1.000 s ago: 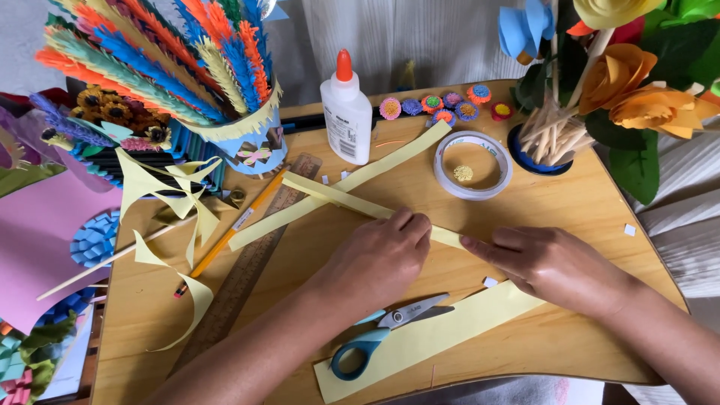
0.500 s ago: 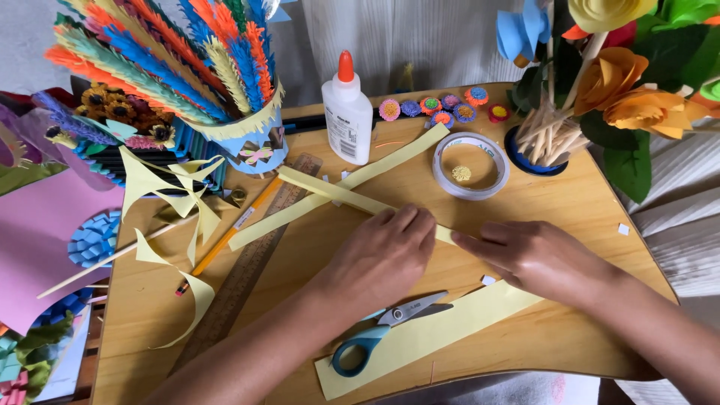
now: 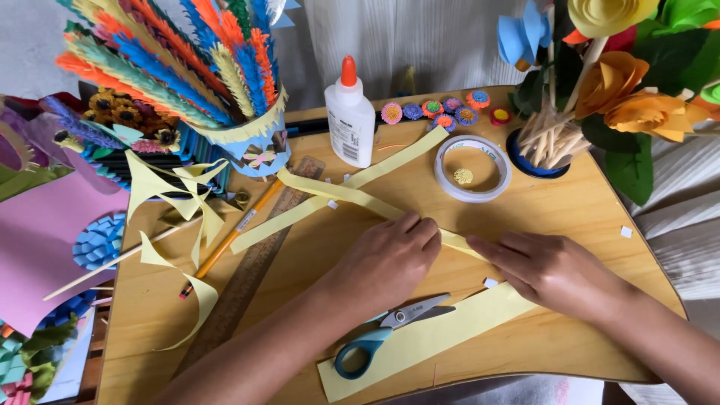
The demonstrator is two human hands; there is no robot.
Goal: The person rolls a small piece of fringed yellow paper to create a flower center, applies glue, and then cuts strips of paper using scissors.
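Nearest the camera, a wide yellow paper band is lying along the table edge at about 6 o'clock, and blue-handled scissors are resting on top of it with their blades closed and pointing toward 2 o'clock. Just beyond, both hands are pressing down on a folded yellow paper strip that is running from 10 o'clock to 4 o'clock across the middle of the table. The left hand is lying flat with its fingers together over the strip, not closing around it. The right hand is sitting just beside it at 3 o'clock, its fingertips pinching narrowly on the strip's near end. A second yellow strip is crossing under the first toward 1 o'clock. At 9 o'clock a wooden ruler and an orange pencil are lying slantwise, near curled yellow paper scraps. Farther off, a roll of tape is sitting at 1 o'clock, a white glue bottle with an orange cap is standing upright at 12 o'clock, and small paper flowers are lying in a row behind.
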